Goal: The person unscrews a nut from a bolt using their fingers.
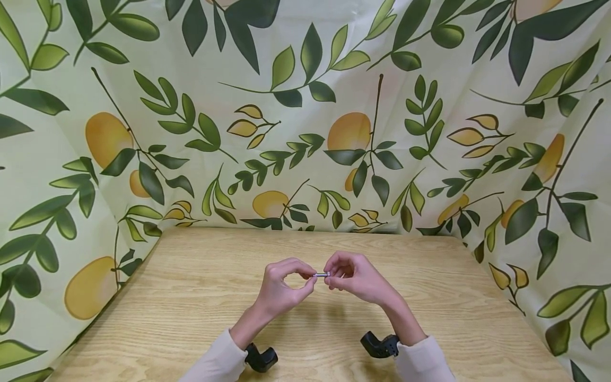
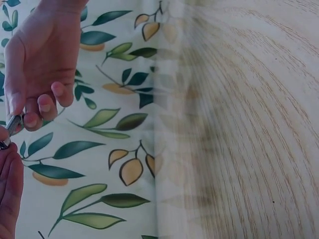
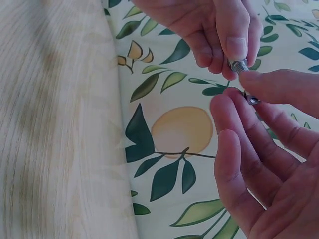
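Between the fingertips of both hands, above the table, a small silver bolt (image 1: pixel 322 275) lies roughly level. My left hand (image 1: pixel 281 289) pinches its left end between thumb and fingers. At the other end, the thumb and fingers of my right hand (image 1: pixel 359 278) hold it. Ridged thread shows on the bolt (image 3: pixel 239 66) in the right wrist view, with a shiny wider piece by the right fingers. In the left wrist view the bolt (image 2: pixel 14 124) sits at the left edge, partly hidden by fingertips; whether a nut is on it I cannot tell.
A light wood-grain table (image 1: pixel 191 297) extends below both hands. Behind it and along both sides hangs a pale cloth (image 1: pixel 296 122) printed with leaves and orange fruit. Black wrist mounts (image 1: pixel 379 345) are worn at both sleeves.
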{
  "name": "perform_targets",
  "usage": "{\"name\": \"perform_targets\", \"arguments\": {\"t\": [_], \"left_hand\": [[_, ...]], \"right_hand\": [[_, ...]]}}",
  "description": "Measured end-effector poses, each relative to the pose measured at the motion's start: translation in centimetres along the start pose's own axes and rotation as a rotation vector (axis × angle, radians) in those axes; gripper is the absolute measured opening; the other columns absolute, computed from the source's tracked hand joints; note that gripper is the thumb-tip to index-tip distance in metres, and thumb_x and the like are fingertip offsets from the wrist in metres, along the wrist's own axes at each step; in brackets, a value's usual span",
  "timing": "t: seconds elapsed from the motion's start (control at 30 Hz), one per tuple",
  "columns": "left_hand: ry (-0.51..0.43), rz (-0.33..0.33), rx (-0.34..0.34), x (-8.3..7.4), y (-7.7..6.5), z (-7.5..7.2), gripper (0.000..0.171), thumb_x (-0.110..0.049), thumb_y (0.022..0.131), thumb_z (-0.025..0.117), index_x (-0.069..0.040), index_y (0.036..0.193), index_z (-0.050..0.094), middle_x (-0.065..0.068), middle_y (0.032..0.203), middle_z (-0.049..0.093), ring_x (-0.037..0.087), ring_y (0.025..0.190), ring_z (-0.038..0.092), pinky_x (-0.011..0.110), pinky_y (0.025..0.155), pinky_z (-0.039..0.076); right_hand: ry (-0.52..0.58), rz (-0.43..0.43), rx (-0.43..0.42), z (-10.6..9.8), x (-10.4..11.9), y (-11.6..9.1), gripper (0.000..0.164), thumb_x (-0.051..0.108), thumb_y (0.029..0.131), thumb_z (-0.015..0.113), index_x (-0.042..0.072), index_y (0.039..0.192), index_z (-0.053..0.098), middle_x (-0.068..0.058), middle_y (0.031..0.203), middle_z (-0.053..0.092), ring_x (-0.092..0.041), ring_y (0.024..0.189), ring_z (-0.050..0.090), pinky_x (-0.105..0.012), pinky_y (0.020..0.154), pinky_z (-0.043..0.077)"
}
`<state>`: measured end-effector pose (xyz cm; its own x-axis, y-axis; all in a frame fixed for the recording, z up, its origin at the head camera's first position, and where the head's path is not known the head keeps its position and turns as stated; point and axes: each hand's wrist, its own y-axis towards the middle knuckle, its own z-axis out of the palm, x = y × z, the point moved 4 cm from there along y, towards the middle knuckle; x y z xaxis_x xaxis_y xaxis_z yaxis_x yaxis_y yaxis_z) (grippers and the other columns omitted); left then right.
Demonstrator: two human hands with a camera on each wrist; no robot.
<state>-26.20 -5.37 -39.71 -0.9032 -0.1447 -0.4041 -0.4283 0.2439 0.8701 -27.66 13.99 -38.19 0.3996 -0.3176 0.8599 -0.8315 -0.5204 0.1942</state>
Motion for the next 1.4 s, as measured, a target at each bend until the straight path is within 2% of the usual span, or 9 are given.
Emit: {"name": "perform_targets", "arguments": {"t": [0.17,0.3,0.43,0.77,0.9,0.97,1.13,1.23,1.4], "left_hand": [[-0.004,0.005,-0.004,-0.02,0.04,0.02,0.021,0.008,0.074,0.081,-0.007,0.088,0.077,0.007,0.081,0.078,0.016,0.07,0.073,0.025,0.067,0.063],[-0.002,0.001,-0.003,-0.05,0.05,-0.04,0.019,0.007,0.076,0.08,-0.007,0.089,0.077,0.006,0.081,0.078,0.016,0.071,0.073,0.024,0.068,0.063],[0.002,0.001,0.0,-0.04,0.08,-0.09,0.017,0.005,0.077,0.08,-0.006,0.088,0.077,0.006,0.082,0.078,0.015,0.071,0.073,0.024,0.069,0.063],[-0.001,0.007,-0.001,0.11,0.08,0.02,0.021,0.008,0.074,0.081,-0.008,0.088,0.077,0.006,0.081,0.078,0.015,0.07,0.072,0.022,0.069,0.063],[-0.002,-0.01,0.0,0.16,-0.06,0.01,0.021,0.008,0.075,0.081,-0.009,0.087,0.077,0.004,0.081,0.078,0.013,0.071,0.073,0.021,0.069,0.062],[-0.001,-0.021,0.001,0.15,-0.12,-0.04,0.021,0.007,0.076,0.08,-0.01,0.087,0.077,0.003,0.082,0.078,0.012,0.072,0.073,0.02,0.07,0.062],[0.006,-0.029,0.0,0.2,-0.17,-0.09,0.02,0.006,0.076,0.08,-0.01,0.087,0.077,0.003,0.082,0.078,0.012,0.072,0.073,0.02,0.07,0.062],[0.011,-0.022,-0.004,0.16,-0.1,-0.11,0.021,0.007,0.076,0.08,-0.01,0.088,0.077,0.003,0.081,0.078,0.012,0.072,0.072,0.02,0.07,0.062],[0.006,-0.02,-0.004,0.04,-0.02,-0.12,0.02,0.006,0.076,0.08,-0.01,0.088,0.077,0.005,0.081,0.078,0.013,0.071,0.072,0.021,0.07,0.062]], "right_hand": [[0.0,-0.002,-0.006,-0.08,-0.22,0.05,0.022,0.007,0.089,0.077,0.001,0.108,0.066,-0.01,0.088,0.071,-0.017,0.074,0.069,-0.026,0.064,0.058],[0.0,0.025,0.023,-0.04,-0.3,0.13,0.027,0.015,0.095,0.074,-0.001,0.115,0.067,-0.011,0.091,0.074,-0.02,0.074,0.072,-0.029,0.064,0.061],[0.0,0.034,0.041,-0.01,-0.21,0.08,0.02,0.017,0.099,0.068,-0.001,0.109,0.07,-0.017,0.091,0.074,-0.017,0.073,0.072,-0.031,0.064,0.062],[0.0,-0.009,-0.007,-0.02,-0.21,0.06,0.016,0.007,0.09,0.076,0.002,0.102,0.067,-0.011,0.084,0.071,-0.019,0.072,0.067,-0.028,0.063,0.06],[-0.015,-0.005,0.0,-0.07,-0.31,0.08,0.027,0.01,0.09,0.078,0.0,0.112,0.066,-0.011,0.089,0.072,-0.017,0.072,0.067,-0.029,0.062,0.06],[-0.02,0.015,0.014,-0.04,-0.35,0.11,0.03,0.015,0.093,0.076,0.0,0.116,0.066,-0.012,0.091,0.072,-0.023,0.074,0.069,-0.029,0.062,0.06],[-0.018,0.052,0.035,0.0,-0.34,0.14,0.018,0.019,0.097,0.07,0.004,0.107,0.071,-0.015,0.09,0.073,-0.029,0.077,0.07,-0.031,0.063,0.061],[-0.015,0.042,0.017,-0.02,-0.25,0.09,0.012,0.015,0.095,0.071,0.005,0.103,0.07,-0.01,0.088,0.072,-0.018,0.076,0.068,-0.029,0.063,0.06],[-0.013,0.013,-0.01,0.04,-0.24,0.08,0.015,0.008,0.091,0.075,0.001,0.102,0.067,-0.011,0.087,0.07,-0.017,0.076,0.066,-0.025,0.063,0.059]]}}
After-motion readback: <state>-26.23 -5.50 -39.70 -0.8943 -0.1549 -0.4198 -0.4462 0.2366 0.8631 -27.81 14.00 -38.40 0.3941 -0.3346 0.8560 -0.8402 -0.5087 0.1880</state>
